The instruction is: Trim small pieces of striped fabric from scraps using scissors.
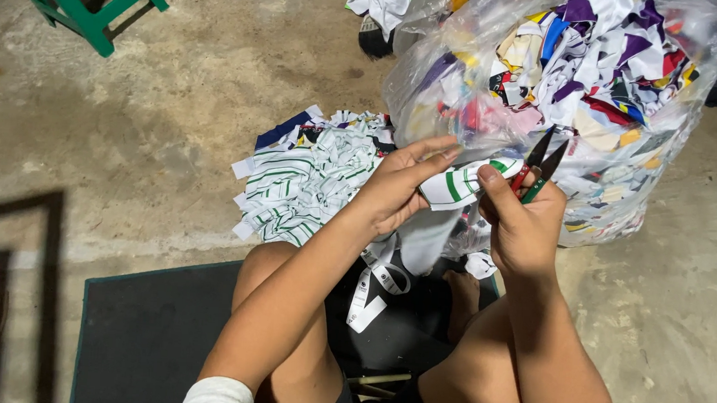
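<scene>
My left hand (pixel 398 187) grips a white fabric strip with green stripes (pixel 457 185), thumb under it and fingers stretched out on top. My right hand (pixel 522 222) holds small thread snips (pixel 540 166) with red and green handles, blades apart and pointing up, while its thumb presses on the strip's right end. Both hands sit just in front of a big clear plastic bag (pixel 664 152) stuffed with colourful fabric scraps.
A heap of white and green striped strips (pixel 302 182) lies on the concrete floor to the left of my hands. A long white label ribbon (pixel 374 292) hangs over my lap. I sit on a dark mat (pixel 147 329). A green stool (pixel 83 3) stands far left.
</scene>
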